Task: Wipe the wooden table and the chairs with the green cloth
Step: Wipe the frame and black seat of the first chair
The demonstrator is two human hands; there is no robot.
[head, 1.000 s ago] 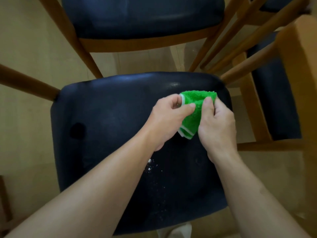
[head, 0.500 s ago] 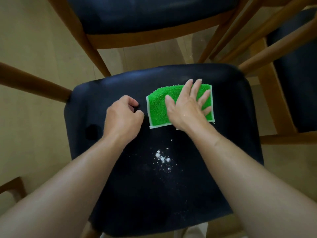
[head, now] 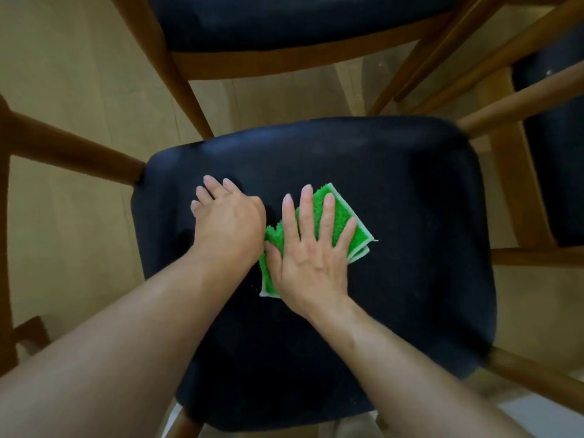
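Green cloth (head: 335, 222): folded, flat on the dark chair seat (head: 410, 200), centre of frame.
Right hand (head: 311, 248): fingers straight and spread, pressing the cloth.
Left hand (head: 227, 218): fingers straight, resting on the seat just left of the cloth.

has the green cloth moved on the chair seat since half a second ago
Yes. The green cloth, pressed under the right hand, slid from the seat's far edge toward its middle, over where the white crumbs lay.
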